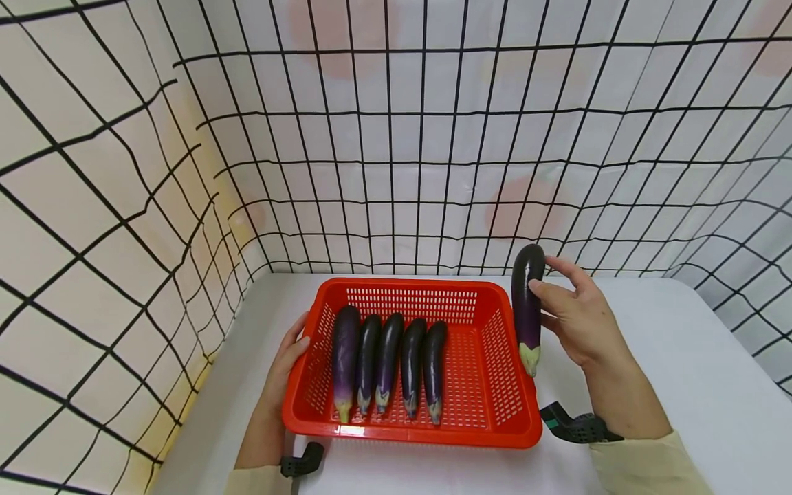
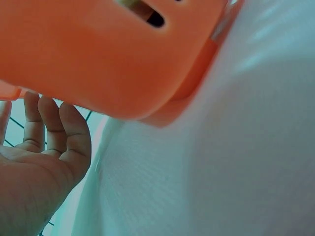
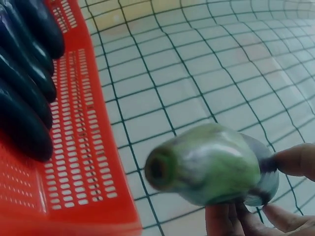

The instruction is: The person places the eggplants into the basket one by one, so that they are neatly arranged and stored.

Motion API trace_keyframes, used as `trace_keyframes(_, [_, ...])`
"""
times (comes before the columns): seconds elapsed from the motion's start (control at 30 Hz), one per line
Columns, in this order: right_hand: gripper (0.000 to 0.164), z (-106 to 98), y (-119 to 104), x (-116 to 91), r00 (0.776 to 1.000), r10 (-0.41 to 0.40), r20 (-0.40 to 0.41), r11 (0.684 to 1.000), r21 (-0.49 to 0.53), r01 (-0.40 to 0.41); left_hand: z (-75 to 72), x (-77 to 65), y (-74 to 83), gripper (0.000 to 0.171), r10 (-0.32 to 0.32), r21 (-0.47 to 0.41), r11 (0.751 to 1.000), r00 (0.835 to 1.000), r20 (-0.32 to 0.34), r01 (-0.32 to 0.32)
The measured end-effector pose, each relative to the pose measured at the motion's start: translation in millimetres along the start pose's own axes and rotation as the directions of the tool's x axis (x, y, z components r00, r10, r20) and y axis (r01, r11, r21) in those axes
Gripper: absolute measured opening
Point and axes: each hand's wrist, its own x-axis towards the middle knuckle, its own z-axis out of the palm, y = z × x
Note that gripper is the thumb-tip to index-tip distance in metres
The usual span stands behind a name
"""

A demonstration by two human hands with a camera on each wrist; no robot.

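In the head view, a red plastic basket (image 1: 476, 436) with slotted walls holds several dark purple eggplants (image 1: 388, 361) lined up in its left and middle part. At the basket's left side my left hand (image 1: 286, 361) grips the rim; the left wrist view shows its bent fingers (image 2: 76, 132) reaching up to the orange-looking edge. My right hand (image 1: 578, 316) pinches one eggplant (image 1: 527, 295) between thumb and fingers, stem end down, beside the basket's right rim. Up close in the right wrist view, that eggplant's green cap (image 3: 216, 162) faces the camera.
A white table (image 1: 668, 357) lies under the basket. Black wire grid panels (image 1: 421, 165) stand behind it and on both sides, with pale cloth behind the wires. Each wrist wears a black camera strap (image 1: 578, 426).
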Motion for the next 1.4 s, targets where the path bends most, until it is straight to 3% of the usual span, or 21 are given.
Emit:
trace_keyframes(0.33, [0.075,29,11,11,0.996,0.063,0.065,0.990,-0.134,-0.054,0.3,-1.9,1.1,0.057,0.011,0.009,1.000,1.000,0.017,-0.011])
trace_keyframes(0.67, [0.075,62,22,37,0.987,0.146,0.070,0.980,-0.147,-0.134,-0.5,-0.6,1.1,0.056,0.014,0.006,1.000,1.000,0.008,-0.014])
trace_keyframes(0.93, [0.083,79,47,46,0.961,0.240,0.136,0.944,-0.263,-0.199,-0.4,1.3,-1.2,0.056,0.020,0.022,1.000,1.000,-0.006,-0.020])
trace_keyframes(1.13, [0.082,82,59,47,0.944,0.298,0.140,0.919,-0.309,-0.244,0.3,1.6,-0.8,0.056,0.006,0.015,1.000,1.000,-0.019,-0.006])
trace_keyframes(1.4, [0.079,84,68,44,0.918,0.347,0.192,0.862,-0.450,-0.232,-1.1,1.6,-0.3,0.057,0.011,0.019,1.000,1.000,-0.014,-0.011])
